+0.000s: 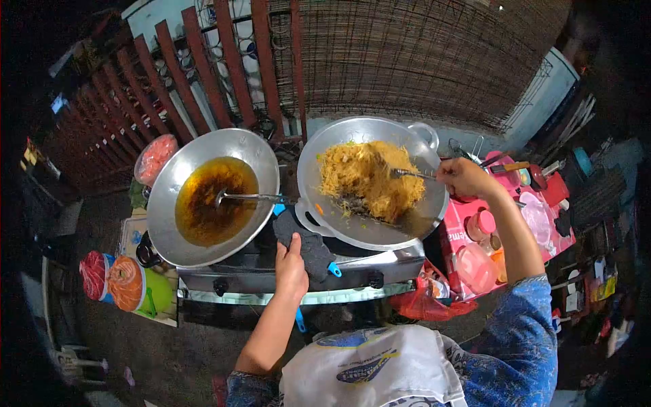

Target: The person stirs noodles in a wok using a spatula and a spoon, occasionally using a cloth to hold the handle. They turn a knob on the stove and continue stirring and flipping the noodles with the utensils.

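My right hand (466,178) grips the handle of a metal spatula (413,174). The spatula's head is in a heap of thin yellow-brown noodles (366,178), with bits of green and orange among them. They lie in a large silver wok (325,230) on the stove's right side. My left hand (291,268) holds the edge of a dark cloth (308,247) with blue ends, just below the wok's left loop handle (312,220). A second wok (159,203) stands on the left with dark amber oil (227,180) and a metal ladle (244,197) resting in it.
The black stove (271,278) carries both woks. To the right, a pink-covered table (458,234) holds jars, a pink tub (476,266) and dishes. A red plastic bag (434,302) hangs in front. At left stand a green bucket (157,292) and bagged food (156,157). Behind is a slatted fence (196,74).
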Action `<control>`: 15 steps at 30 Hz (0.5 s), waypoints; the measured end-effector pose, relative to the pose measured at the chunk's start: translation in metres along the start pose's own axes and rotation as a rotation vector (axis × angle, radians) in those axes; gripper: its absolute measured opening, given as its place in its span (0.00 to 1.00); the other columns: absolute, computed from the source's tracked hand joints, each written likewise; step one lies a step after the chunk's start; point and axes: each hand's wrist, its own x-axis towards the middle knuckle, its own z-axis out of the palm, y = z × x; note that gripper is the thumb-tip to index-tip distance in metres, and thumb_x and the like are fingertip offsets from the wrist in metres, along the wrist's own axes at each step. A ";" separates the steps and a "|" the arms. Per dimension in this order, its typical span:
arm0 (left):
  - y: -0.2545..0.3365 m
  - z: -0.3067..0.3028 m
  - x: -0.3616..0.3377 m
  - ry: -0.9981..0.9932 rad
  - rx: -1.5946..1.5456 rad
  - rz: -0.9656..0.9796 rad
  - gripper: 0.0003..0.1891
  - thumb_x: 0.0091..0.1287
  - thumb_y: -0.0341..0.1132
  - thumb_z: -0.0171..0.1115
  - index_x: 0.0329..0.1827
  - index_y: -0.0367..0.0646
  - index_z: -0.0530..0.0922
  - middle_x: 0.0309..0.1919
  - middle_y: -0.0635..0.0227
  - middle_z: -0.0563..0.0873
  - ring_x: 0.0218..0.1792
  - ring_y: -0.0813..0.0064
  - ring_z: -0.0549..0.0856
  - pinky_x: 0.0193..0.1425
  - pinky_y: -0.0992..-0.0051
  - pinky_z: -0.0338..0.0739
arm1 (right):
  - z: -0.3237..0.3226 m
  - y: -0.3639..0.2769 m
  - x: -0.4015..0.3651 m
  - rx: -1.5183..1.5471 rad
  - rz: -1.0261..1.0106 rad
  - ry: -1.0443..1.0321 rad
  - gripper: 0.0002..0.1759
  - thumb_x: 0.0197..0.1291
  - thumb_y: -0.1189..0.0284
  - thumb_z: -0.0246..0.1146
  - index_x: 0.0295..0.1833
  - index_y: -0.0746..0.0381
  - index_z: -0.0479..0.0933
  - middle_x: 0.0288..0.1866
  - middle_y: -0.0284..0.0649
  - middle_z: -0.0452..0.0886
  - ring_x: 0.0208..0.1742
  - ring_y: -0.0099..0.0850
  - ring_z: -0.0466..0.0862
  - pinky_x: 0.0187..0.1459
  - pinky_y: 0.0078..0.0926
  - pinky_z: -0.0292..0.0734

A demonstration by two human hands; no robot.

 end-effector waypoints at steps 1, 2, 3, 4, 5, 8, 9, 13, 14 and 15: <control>-0.003 -0.001 0.004 -0.016 -0.010 0.003 0.33 0.68 0.39 0.51 0.70 0.37 0.45 0.68 0.60 0.56 0.68 0.68 0.56 0.69 0.67 0.50 | -0.004 -0.002 -0.001 0.005 0.004 0.007 0.06 0.57 0.73 0.58 0.33 0.65 0.75 0.18 0.31 0.72 0.18 0.20 0.70 0.20 0.22 0.65; -0.006 0.001 0.007 0.120 0.059 -0.061 0.33 0.68 0.39 0.50 0.69 0.35 0.45 0.67 0.58 0.56 0.67 0.67 0.56 0.69 0.67 0.51 | -0.009 -0.004 0.000 0.016 0.026 0.006 0.06 0.58 0.72 0.58 0.32 0.64 0.75 0.17 0.31 0.72 0.18 0.19 0.69 0.19 0.21 0.63; -0.006 0.004 0.009 0.117 0.061 -0.061 0.33 0.68 0.39 0.50 0.69 0.35 0.45 0.67 0.58 0.56 0.67 0.67 0.56 0.69 0.67 0.51 | -0.013 -0.007 0.001 0.025 0.046 0.004 0.06 0.58 0.72 0.57 0.31 0.63 0.75 0.17 0.30 0.72 0.17 0.19 0.69 0.18 0.20 0.62; -0.007 0.004 0.010 0.061 0.049 -0.032 0.33 0.68 0.39 0.50 0.69 0.35 0.46 0.67 0.58 0.56 0.67 0.67 0.56 0.69 0.67 0.51 | -0.015 -0.010 0.002 -0.119 -0.009 0.008 0.08 0.58 0.70 0.58 0.31 0.63 0.75 0.16 0.32 0.73 0.17 0.20 0.70 0.19 0.22 0.64; -0.008 0.004 0.012 0.005 0.037 -0.002 0.33 0.69 0.39 0.50 0.69 0.35 0.46 0.67 0.58 0.56 0.68 0.67 0.56 0.69 0.67 0.50 | -0.017 -0.014 0.001 -0.115 -0.009 0.010 0.08 0.58 0.70 0.58 0.31 0.63 0.75 0.16 0.32 0.73 0.17 0.20 0.70 0.19 0.22 0.64; -0.012 0.006 0.021 0.088 0.072 -0.032 0.29 0.69 0.38 0.49 0.68 0.37 0.49 0.65 0.59 0.60 0.65 0.66 0.60 0.68 0.67 0.55 | -0.028 -0.040 -0.005 -0.387 -0.088 -0.027 0.09 0.55 0.68 0.58 0.32 0.64 0.77 0.16 0.38 0.76 0.18 0.26 0.76 0.23 0.27 0.70; -0.011 0.009 0.021 0.093 0.073 -0.034 0.29 0.69 0.38 0.49 0.68 0.37 0.49 0.65 0.59 0.60 0.65 0.66 0.60 0.68 0.67 0.55 | -0.029 -0.046 -0.008 -0.384 -0.089 -0.031 0.09 0.55 0.68 0.58 0.32 0.64 0.77 0.16 0.38 0.76 0.18 0.26 0.76 0.23 0.27 0.70; -0.010 0.017 0.021 0.030 -0.016 0.013 0.22 0.70 0.33 0.47 0.66 0.45 0.55 0.60 0.63 0.67 0.59 0.68 0.68 0.62 0.66 0.64 | -0.016 -0.056 -0.009 -0.602 -0.178 -0.188 0.08 0.52 0.69 0.58 0.35 0.60 0.79 0.24 0.42 0.80 0.28 0.33 0.81 0.32 0.32 0.74; -0.010 0.019 0.021 0.034 -0.014 0.032 0.22 0.70 0.33 0.47 0.66 0.45 0.55 0.60 0.64 0.67 0.59 0.68 0.68 0.62 0.66 0.64 | -0.009 -0.056 -0.010 -0.697 -0.235 -0.222 0.08 0.52 0.68 0.58 0.36 0.59 0.79 0.28 0.43 0.81 0.33 0.36 0.82 0.36 0.34 0.75; -0.011 0.021 0.021 0.038 -0.013 0.051 0.23 0.70 0.33 0.47 0.66 0.46 0.55 0.61 0.64 0.67 0.59 0.68 0.68 0.62 0.66 0.64 | 0.002 -0.059 -0.007 -0.735 -0.220 -0.283 0.10 0.51 0.66 0.58 0.38 0.57 0.80 0.31 0.42 0.82 0.34 0.38 0.82 0.37 0.35 0.76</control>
